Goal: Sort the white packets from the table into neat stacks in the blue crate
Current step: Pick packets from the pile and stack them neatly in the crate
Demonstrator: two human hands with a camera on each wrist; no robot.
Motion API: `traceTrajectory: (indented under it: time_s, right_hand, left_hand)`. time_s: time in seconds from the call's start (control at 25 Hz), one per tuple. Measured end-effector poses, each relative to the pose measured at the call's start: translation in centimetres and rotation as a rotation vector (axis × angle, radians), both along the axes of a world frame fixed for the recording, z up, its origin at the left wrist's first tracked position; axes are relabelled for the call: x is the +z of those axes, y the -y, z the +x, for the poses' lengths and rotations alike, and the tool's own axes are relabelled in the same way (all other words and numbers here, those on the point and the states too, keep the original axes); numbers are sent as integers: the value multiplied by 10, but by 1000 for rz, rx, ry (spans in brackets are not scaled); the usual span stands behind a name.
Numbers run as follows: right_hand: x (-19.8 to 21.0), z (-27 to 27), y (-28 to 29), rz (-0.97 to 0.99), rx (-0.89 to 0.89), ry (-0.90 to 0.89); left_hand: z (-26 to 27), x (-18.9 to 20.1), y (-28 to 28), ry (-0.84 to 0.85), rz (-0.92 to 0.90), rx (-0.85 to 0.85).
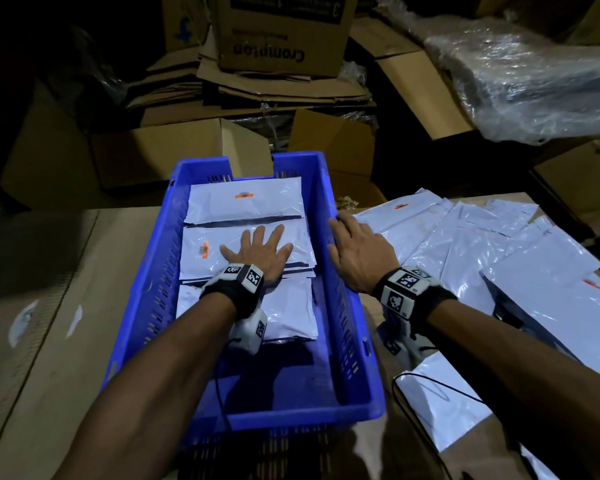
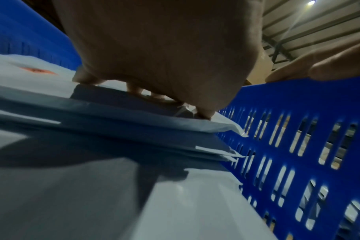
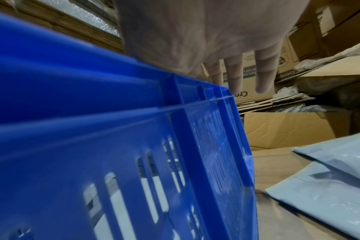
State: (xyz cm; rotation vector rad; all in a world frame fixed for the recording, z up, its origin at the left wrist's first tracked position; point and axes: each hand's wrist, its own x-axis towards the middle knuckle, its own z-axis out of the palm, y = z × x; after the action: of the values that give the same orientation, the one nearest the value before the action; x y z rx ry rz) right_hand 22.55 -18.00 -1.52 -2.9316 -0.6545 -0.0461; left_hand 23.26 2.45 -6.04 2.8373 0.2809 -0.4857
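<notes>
The glossy white plastic mailer packets (image 1: 246, 244) you are sorting already sit in three flat stacks along the floor of the perforated blue plastic crate (image 1: 347, 341): one at the far end, one in the middle, one nearer you, with bare blue floor left at the near end. Your left hand (image 1: 257, 252) lies on the middle stack with fingers spread wide and straight, palm down, gripping nothing. That flat press looks meant to squeeze air out of the slippery film and square the top packet over those beneath; the left wrist view shows corners of lower packets poking out toward the slotted wall, so the stack is not quite even yet.

Your right hand (image 1: 359, 252) rests over the crate's right rim, fingers relaxed and extended, holding nothing, most likely to steady the crate against the push.

Just beyond that hand, the loose white packets (image 1: 499, 251) lie fanned and overlapping on the brown cardboard-covered table (image 1: 42, 306), within easy reach. Flattened brown cardboard cartons (image 1: 281, 46) pile up behind.
</notes>
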Motion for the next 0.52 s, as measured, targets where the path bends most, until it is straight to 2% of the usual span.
traceTrajectory:
  time_s: [0.08,0.2,0.36,0.52]
  right_hand:
    - [1,-1,0,-17,-14,-14]
    - [6,-3,0,-2,-29,-35]
    - [14,-11,12,193,-62,-35]
    - [23,-34,66,364,-193,-14]
  left_hand:
    - [0,9,-1,36,5,5]
    - [-4,38,4,185,97,-51]
    - [-20,90,33,412,146,-141]
    - [-36,133,91,534,207,-302]
